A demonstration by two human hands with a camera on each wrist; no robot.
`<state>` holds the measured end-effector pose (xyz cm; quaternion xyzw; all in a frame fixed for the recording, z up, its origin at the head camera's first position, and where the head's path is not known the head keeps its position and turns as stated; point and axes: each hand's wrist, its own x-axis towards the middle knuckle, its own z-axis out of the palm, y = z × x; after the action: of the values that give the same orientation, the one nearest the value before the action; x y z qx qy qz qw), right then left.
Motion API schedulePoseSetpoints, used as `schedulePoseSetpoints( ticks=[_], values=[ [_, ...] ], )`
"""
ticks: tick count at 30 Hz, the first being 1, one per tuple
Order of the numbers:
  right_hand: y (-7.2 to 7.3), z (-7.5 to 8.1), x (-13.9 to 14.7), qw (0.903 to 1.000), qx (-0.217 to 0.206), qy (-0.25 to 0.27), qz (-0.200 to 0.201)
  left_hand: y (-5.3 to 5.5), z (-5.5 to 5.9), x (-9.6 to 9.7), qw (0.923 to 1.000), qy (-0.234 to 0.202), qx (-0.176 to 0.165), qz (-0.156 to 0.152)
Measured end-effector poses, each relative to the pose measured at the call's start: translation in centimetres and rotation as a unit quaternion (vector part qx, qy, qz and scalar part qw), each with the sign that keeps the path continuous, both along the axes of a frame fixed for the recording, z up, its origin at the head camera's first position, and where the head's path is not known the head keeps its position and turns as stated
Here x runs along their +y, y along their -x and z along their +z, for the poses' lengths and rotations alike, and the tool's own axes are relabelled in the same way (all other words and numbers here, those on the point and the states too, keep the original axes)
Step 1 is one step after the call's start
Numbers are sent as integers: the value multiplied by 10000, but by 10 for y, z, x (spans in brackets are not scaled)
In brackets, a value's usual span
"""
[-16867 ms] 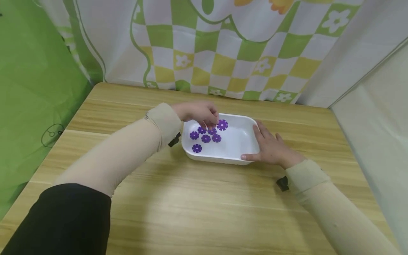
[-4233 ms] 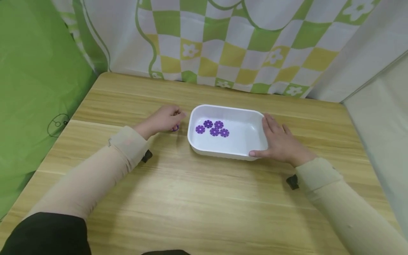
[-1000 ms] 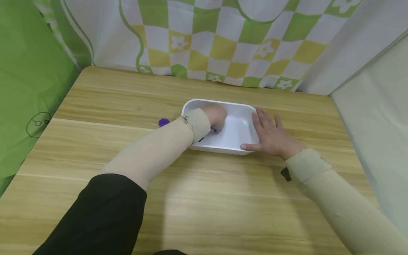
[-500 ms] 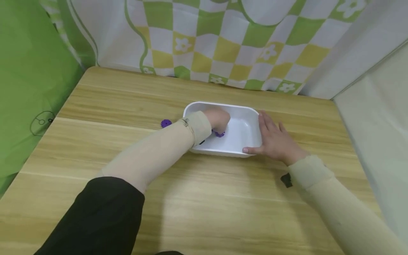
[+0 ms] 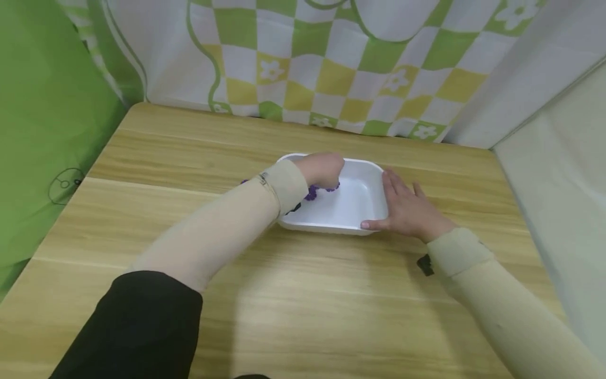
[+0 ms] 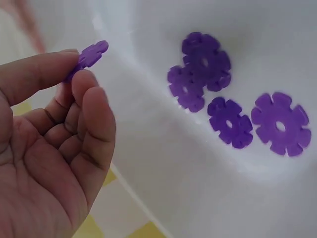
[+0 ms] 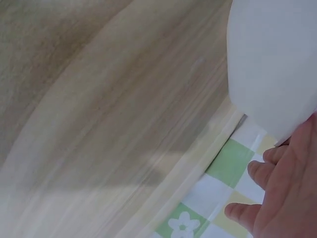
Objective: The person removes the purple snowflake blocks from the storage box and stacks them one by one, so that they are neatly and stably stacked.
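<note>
As left hand (image 6: 57, 148) pinches purple disc (image 6: 92, 55), above tray (image 5: 357, 202), right hand (image 5: 409, 211) splayed against tray.

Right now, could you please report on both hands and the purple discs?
Left hand pinching one purple disc over the white tray; right hand against tray's end; four more discs visible inside; left sleeve partly hiding tray.

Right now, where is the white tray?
In the head view, the white tray sits near picture centre on the wooden table, the right hand against its right end.
</note>
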<state>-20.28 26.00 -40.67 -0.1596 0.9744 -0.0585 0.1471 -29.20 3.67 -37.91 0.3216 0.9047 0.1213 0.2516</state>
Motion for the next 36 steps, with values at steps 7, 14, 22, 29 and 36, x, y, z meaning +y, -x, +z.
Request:
schedulePoseSetpoints(
  ticks=[7,14,22,29,36],
  values=[
    [0,0,-1,9999,-88,33,-50,-8,19,-19,9973,-663,-305,97],
    [0,-1,-1,9996,-226,66,-153,-12,30,-56,9591,-2184,-1590,850],
    [-1,1,-1,9998,-156,20,-131,-9,20,-109,8991,-3430,-1978,1866],
    [0,2,-1,9998,-166,-28,-112,-6,3,-148,8721,-3801,-1869,2450],
    [0,-3,0,9996,-203,71,-165,-4,-8,-175,8623,-3822,-1870,2747]
  ],
)
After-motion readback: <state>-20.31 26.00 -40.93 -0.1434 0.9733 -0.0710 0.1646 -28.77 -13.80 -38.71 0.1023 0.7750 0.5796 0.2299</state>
